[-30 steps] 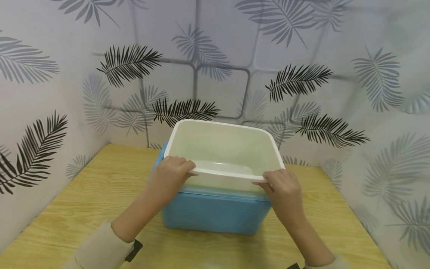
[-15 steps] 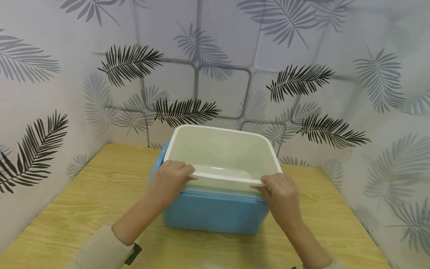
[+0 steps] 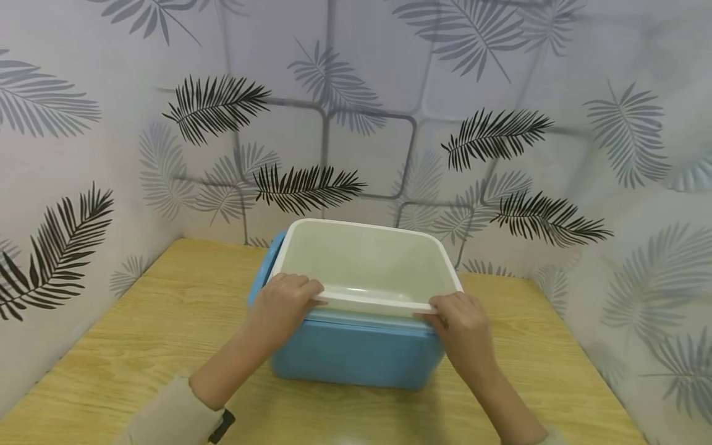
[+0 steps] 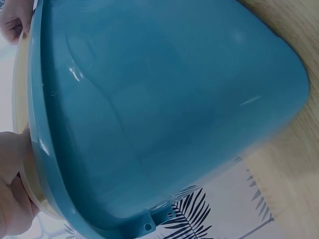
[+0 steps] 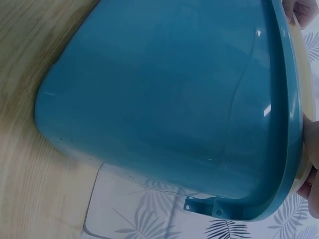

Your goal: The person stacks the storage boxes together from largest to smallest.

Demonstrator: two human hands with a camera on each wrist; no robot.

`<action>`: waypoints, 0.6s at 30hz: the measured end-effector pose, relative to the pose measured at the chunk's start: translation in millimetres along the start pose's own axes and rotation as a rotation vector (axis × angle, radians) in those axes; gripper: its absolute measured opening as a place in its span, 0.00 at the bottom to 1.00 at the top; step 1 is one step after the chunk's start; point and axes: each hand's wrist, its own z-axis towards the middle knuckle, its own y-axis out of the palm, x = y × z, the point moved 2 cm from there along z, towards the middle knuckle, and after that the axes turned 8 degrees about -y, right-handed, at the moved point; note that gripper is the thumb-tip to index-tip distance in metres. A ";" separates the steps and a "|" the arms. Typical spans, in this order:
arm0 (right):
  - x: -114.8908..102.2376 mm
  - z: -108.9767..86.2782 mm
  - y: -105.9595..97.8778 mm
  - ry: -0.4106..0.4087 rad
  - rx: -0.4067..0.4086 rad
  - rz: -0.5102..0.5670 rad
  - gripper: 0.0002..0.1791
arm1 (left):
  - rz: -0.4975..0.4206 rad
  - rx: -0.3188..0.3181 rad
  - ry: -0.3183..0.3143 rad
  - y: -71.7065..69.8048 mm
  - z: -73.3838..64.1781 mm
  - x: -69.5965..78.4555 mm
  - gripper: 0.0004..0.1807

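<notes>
A white rectangular tub [image 3: 367,256] sits partly inside a blue plastic bin [image 3: 356,352], its rim standing above the bin's rim. My left hand [image 3: 286,306] grips the near rim of the tub toward its left corner, fingers over the top and thumb beneath. Toward the right corner my right hand [image 3: 461,324] pinches the same rim. In the left wrist view the smooth blue side of the bin [image 4: 164,99] fills most of the picture, with the left hand [image 4: 15,184] at its edge. The right hand [image 5: 311,159] shows at the right wrist view's edge.
The bin stands on a wood-grain table [image 3: 183,309]. Behind it and at both sides are walls [image 3: 367,80] covered with a leaf pattern. A blue raised part [image 3: 266,269], perhaps a handle, runs along the bin's left side.
Both hands have moved down a little, lowering the white tub deeper into the blue bin. The bin itself stays in nearly the same place.
</notes>
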 end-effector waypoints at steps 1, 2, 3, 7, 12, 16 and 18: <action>0.4 -0.2 0.3 0.000 -0.010 0.001 0.16 | -0.001 -0.002 -0.003 0.5 -0.4 -0.2 0.07; 1.1 -0.3 0.6 -0.001 -0.023 0.000 0.16 | -0.004 -0.004 -0.007 0.9 -0.8 -0.3 0.06; 2.0 -0.3 0.8 -0.001 -0.036 -0.001 0.16 | -0.007 -0.007 -0.012 1.3 -0.9 -0.4 0.06; 6.3 -0.1 1.2 -0.007 -0.089 0.010 0.15 | -0.017 -0.028 -0.024 2.4 -0.2 -0.5 0.06; 6.7 -1.0 -1.0 0.009 -0.116 0.068 0.28 | -0.049 -0.086 -0.002 3.9 3.5 -4.0 0.06; 5.3 -1.8 -1.9 0.018 -0.115 0.100 0.31 | -0.097 -0.149 0.034 3.5 5.2 -9.9 0.07; 6.1 -2.9 -1.7 0.012 -0.107 0.122 0.28 | -0.118 -0.172 0.051 2.8 4.7 -12.1 0.09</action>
